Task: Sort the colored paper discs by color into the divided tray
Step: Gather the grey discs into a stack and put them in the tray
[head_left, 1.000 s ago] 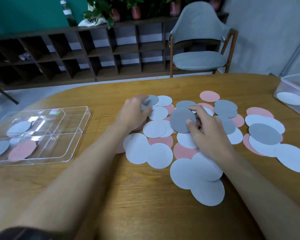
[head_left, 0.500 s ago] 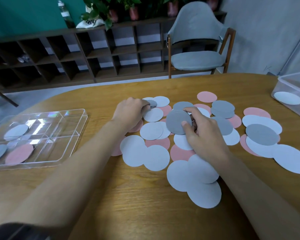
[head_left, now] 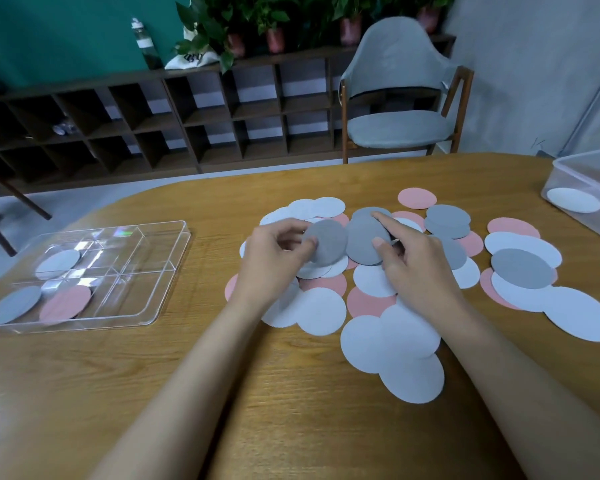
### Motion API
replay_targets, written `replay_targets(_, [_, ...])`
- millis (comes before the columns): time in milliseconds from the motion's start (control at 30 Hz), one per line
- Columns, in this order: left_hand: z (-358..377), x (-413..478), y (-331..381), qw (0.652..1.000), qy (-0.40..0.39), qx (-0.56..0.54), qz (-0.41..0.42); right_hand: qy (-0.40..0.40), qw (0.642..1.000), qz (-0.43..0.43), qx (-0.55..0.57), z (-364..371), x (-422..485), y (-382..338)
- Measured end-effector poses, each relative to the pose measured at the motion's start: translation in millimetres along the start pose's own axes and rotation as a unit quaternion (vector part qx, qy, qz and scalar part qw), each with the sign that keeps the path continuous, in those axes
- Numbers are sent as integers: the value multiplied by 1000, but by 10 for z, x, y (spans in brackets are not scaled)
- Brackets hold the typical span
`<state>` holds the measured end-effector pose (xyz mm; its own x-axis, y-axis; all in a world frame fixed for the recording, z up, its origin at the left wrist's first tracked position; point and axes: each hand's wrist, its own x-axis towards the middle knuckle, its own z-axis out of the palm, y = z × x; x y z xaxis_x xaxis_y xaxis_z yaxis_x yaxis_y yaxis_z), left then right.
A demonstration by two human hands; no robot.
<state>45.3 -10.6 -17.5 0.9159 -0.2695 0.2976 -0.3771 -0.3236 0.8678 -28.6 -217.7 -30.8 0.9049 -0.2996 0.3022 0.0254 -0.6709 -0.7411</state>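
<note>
Nearest on the wooden table point(head_left: 205, 410), three white discs point(head_left: 392, 344) overlap beside the right forearm, lying as they did half a second ago.

The change is in the left hand point(head_left: 274, 261). Half a second ago it was curled down over a grey disc at the far edge of the pile. Now it is raised and drawn back toward the middle, pinching the left grey disc point(head_left: 328, 244) between thumb and fingertips. The disc's face is tilted up toward the camera and it sticks out to the right of the fingers.

The right hand point(head_left: 420, 271) still holds the right grey disc point(head_left: 362, 244). Its thumb is on the disc's face, its index finger is stretched along the far rim, and the other fingers are curled behind. The two held discs now sit edge to edge above the pile of discs point(head_left: 323, 310); I cannot tell whether they touch.

The white, pink and grey pile spreads under and beyond both hands, with a separate cluster point(head_left: 522, 268) to the right.

Well apart on the left, the divided tray point(head_left: 132, 292) has not moved. It holds a grey disc point(head_left: 14, 304) and a pink disc point(head_left: 66, 303) side by side in its near sections, and a white disc point(head_left: 58, 263) farther back.

At the far right edge, a clear box point(head_left: 568, 168) contains one white disc point(head_left: 574, 199). Beyond the table are a grey chair point(head_left: 395, 129) and a dark shelf point(head_left: 187, 116).
</note>
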Motion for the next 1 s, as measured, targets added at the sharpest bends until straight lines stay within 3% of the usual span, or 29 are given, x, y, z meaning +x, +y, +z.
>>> replay_targets(200, [237,-123,-21,999,-6,-43,-16,-23,999,-9,48,-1,-9,5])
replay_targets(367, [323,-147,-61,1000,24,-1,-12,-53,994,-14,90,26,-20,5])
replay_targets(467, [335,-164,-61,999,32,33,7,-75,996,-28,49,38,-46,-26])
replay_targets(633, [330,-182,-57,985,33,132,106,-63,994,-67,-54,35,-60,-43])
replay_targets(767, [328,-194,-62,971,17,190,142,-65,996,-52,-36,26,-100,-49])
replay_targets(1000, [311,-248,-65,979,-25,151,137,-54,998,-11,2,-215,-95,46])
